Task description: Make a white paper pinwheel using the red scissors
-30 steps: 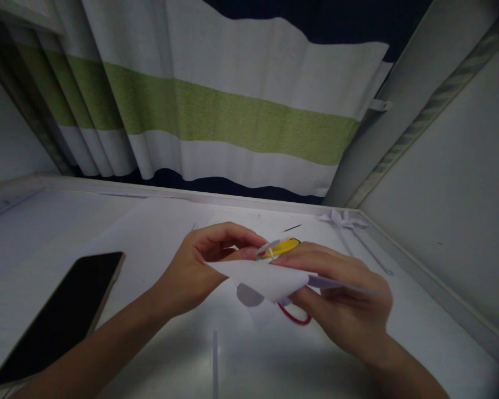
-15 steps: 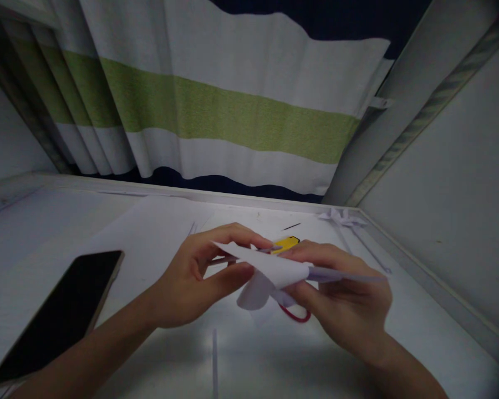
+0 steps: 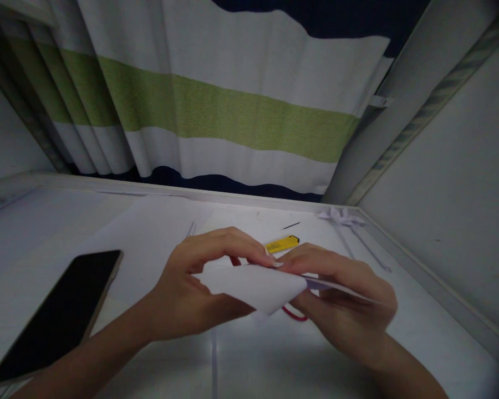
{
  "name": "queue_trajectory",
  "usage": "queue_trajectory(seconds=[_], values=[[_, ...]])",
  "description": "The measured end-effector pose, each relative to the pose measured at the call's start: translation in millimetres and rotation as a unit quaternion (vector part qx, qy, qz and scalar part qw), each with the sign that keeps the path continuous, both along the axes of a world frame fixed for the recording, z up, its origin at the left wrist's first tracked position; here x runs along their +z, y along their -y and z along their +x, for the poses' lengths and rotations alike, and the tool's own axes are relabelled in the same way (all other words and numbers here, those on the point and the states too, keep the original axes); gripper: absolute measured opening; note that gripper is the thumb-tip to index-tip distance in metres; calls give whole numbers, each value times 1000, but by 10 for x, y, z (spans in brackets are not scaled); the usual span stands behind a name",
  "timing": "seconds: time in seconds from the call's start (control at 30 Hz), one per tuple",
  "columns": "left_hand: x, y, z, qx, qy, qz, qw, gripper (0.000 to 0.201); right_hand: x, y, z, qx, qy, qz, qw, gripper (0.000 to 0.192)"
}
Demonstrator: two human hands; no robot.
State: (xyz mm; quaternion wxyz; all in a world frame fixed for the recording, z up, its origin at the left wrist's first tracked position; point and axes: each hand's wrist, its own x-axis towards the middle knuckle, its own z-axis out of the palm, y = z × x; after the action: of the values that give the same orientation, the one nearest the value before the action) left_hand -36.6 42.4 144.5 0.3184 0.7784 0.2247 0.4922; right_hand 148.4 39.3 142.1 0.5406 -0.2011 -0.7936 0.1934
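Observation:
A folded piece of white paper (image 3: 253, 285) is held between my two hands above the white table. My left hand (image 3: 199, 288) grips its left part, with the thumb beneath and the fingertips at its upper edge. On the other side my right hand (image 3: 349, 302) pinches the paper's right part, which runs narrow across the palm. The fingertips of both hands meet near the top of the fold. Behind them lies a yellow cutter knife (image 3: 283, 244), partly covered by my left fingers. A red loop (image 3: 294, 315), like a scissor handle, shows below the paper; the rest is hidden.
A black phone (image 3: 60, 316) lies at the left. White paper sheets (image 3: 149, 221) cover the back left. A folded paper flower (image 3: 343, 217) with thin stems rests in the back right corner. A thin black stick (image 3: 291, 225) lies near the back edge, below a striped curtain (image 3: 233, 111).
The paper has turned, so its broad face now shows and its curled lower part is out of sight. My left fingers have moved closer to my right fingertips.

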Motion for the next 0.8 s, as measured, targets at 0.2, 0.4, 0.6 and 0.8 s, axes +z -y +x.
queue_trajectory(seconds=[0.2, 0.4, 0.6, 0.8], values=[[42, 13, 14, 10, -14, 0, 1000, 34, 7, -6, 8, -26, 4, 5, 1000, 29], [43, 15, 22, 8, -31, -10, 999, 29, -14, -50, 4, -40, 8, 5, 999, 27], [63, -2, 23, -6, -40, -12, 999, 25, -24, -55, 18, -28, 30, -17, 999, 22], [71, -15, 17, -14, -39, -12, 999, 27, -18, -80, 13, -15, 23, -17, 999, 21]])
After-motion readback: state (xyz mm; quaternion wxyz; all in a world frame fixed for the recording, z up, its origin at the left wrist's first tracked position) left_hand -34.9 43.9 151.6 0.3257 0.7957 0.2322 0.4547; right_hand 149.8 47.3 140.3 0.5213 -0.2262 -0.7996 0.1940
